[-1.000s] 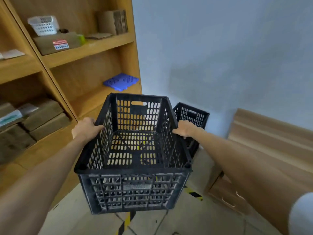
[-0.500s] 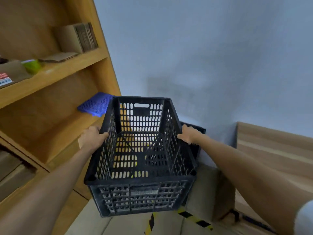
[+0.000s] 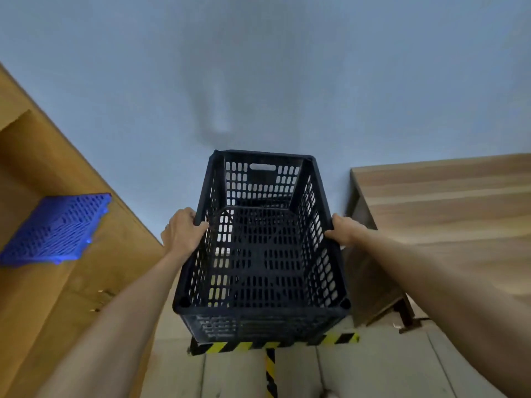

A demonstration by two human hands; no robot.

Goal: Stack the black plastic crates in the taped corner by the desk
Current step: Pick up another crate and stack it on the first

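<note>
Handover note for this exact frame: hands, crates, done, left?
Left hand: grips the crate's left rim.
Right hand: grips its right rim.
Crate: black, empty, held in both hands between shelf and desk, behind the striped floor tape. Whether it sits on another crate cannot be told.
Done: crate brought to the corner.
Left: seat it, release both grips.

pale blue-grey wall, wooden shelving left, wood-grain bench right, hazard-striped tape on tiled floor

Both hands, left and right, grip outstretched.
</note>
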